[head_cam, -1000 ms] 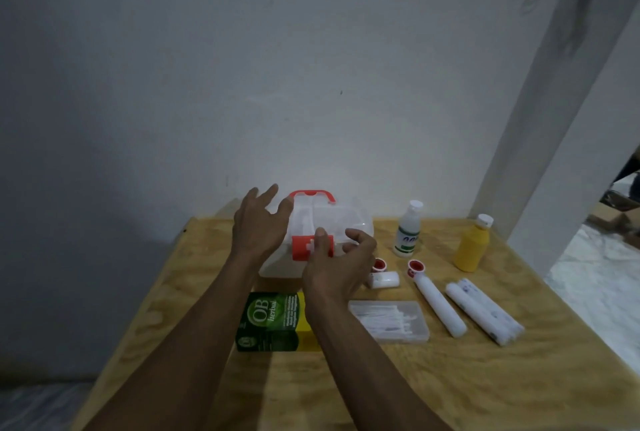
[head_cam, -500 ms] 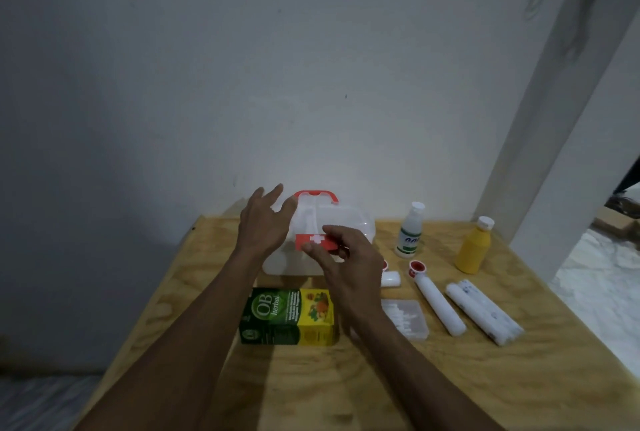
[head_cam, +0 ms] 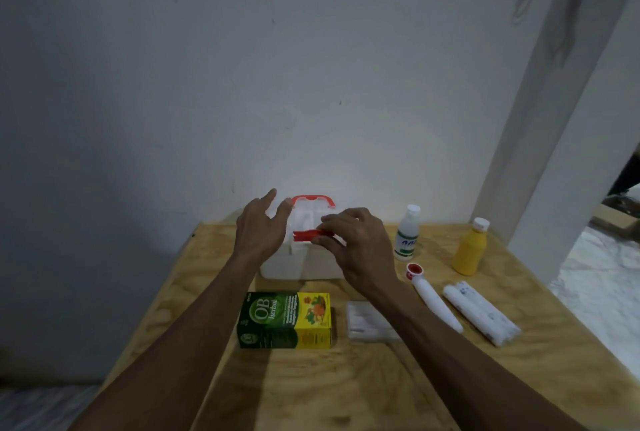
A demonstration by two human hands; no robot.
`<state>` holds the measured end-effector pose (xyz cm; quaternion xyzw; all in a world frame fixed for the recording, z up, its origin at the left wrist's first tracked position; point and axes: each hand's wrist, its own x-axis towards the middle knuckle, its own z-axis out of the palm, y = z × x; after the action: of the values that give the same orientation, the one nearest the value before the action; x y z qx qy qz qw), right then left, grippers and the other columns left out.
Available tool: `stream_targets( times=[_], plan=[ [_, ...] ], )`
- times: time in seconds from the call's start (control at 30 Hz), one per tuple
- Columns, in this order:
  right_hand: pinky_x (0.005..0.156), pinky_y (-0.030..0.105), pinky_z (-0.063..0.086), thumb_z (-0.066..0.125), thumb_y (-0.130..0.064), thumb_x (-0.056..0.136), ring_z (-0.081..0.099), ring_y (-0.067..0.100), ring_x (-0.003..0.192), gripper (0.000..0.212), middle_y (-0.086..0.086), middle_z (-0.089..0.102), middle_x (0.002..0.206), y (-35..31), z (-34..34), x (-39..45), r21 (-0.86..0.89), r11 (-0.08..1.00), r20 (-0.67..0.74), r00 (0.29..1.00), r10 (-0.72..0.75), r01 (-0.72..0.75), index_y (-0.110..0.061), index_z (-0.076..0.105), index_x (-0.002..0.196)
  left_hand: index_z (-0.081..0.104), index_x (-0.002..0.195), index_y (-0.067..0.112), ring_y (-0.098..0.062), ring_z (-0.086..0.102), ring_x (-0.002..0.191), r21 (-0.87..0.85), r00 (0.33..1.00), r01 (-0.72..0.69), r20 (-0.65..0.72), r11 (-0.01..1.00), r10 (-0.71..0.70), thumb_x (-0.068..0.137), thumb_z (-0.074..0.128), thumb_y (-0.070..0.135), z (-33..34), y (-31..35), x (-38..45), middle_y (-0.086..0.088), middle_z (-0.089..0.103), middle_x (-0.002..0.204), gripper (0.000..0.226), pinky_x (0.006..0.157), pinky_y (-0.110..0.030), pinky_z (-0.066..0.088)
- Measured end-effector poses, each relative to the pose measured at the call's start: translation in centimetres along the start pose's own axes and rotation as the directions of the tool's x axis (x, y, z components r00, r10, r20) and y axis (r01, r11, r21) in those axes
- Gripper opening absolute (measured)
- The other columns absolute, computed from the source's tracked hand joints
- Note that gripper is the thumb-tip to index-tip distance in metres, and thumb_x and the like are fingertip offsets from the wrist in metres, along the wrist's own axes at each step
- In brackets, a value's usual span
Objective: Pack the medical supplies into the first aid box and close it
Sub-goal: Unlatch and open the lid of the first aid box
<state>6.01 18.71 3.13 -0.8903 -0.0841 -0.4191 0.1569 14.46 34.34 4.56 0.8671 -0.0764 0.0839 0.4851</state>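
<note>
The green and yellow carton (head_cam: 284, 320) near the tabletop's front edge reads "OB herbal" in white. The white bottle (head_cam: 407, 233) toward the back edge carries a label too blurred to read.

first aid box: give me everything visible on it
The first aid box is white, plastic-looking, with a red handle on its lid and a red latch in front. It stands upright at the table's far edge. The left hand rests against its left side; the right hand pinches the latch, which is swung up.
</note>
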Motion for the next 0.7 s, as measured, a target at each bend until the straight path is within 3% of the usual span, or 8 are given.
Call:
stream_targets(
  times=[0.17, 0.33, 0.5, 0.6, 0.7],
  plan=[
    [0.076, 0.04, 0.052, 0.071, -0.035, 0.083, 0.066, 0.024, 0.092, 0.02, -0.002, 0.076, 0.094, -0.1, -0.6, 0.4, 0.053, 0.999, 0.035, 0.999, 0.002, -0.004, -0.018, 0.076, 0.093, 0.035, 0.147, 0.027, -0.03, 0.032, 0.14, -0.092, 0.996, 0.054, -0.061, 0.994, -0.06, 0.095, 0.042, 0.056, -0.2, 0.3, -0.9, -0.005, 0.032, 0.156, 0.06, 0.111, -0.049, 0.029],
    [0.076, 0.04, 0.052, 0.067, -0.036, 0.086, 0.066, 0.023, 0.09, 0.022, 0.0, 0.075, 0.09, -0.4, -1.3, 1.8, 0.073, 0.997, -0.018, 1.0, -0.011, 0.012, -0.016, 0.074, 0.094, 0.028, 0.149, 0.027, -0.029, 0.031, 0.141, -0.248, 0.988, 0.102, -0.088, 0.963, -0.127, 0.092, 0.034, 0.066, -0.6, 0.5, -1.3, -0.005, 0.031, 0.157, 0.07, 0.112, -0.047, 0.027],
    [0.07, 0.029, 0.045, 0.066, -0.031, 0.089, 0.066, 0.028, 0.08, 0.024, 0.007, 0.074, 0.087, -0.7, -2.4, 5.7, 0.055, 0.998, -0.077, 0.997, 0.023, -0.019, -0.011, 0.072, 0.1, 0.023, 0.15, 0.025, -0.034, 0.043, 0.132, -0.347, 0.982, 0.117, -0.096, 0.931, -0.16, 0.082, 0.019, 0.081, -1.0, 1.0, -2.1, -0.013, 0.04, 0.15, 0.088, 0.108, -0.054, 0.035],
    [0.071, 0.026, 0.04, 0.062, -0.03, 0.094, 0.066, 0.026, 0.085, 0.027, 0.01, 0.073, 0.096, -0.3, -2.2, 9.0, 0.072, 0.996, -0.035, 0.997, 0.061, -0.059, -0.01, 0.069, 0.11, 0.021, 0.151, 0.022, -0.035, 0.044, 0.131, -0.327, 0.983, 0.133, -0.079, 0.936, -0.167, 0.083, 0.02, 0.078, -0.7, 1.1, -2.2, -0.015, 0.04, 0.149, 0.088, 0.108, -0.05, 0.035],
    [0.073, 0.028, 0.046, 0.06, -0.03, 0.095, 0.067, 0.025, 0.087, 0.027, 0.009, 0.073, 0.101, 0.5, -1.4, 12.0, 0.089, 0.993, -0.031, 0.996, 0.086, -0.083, -0.01, 0.067, 0.111, 0.024, 0.15, 0.02, -0.033, 0.041, 0.135, -0.184, 0.992, 0.121, -0.015, 0.975, -0.126, 0.082, 0.038, 0.076, -0.2, 0.5, -2.1, -0.01, 0.038, 0.152, 0.088, 0.109, -0.046, 0.034]
  ],
)
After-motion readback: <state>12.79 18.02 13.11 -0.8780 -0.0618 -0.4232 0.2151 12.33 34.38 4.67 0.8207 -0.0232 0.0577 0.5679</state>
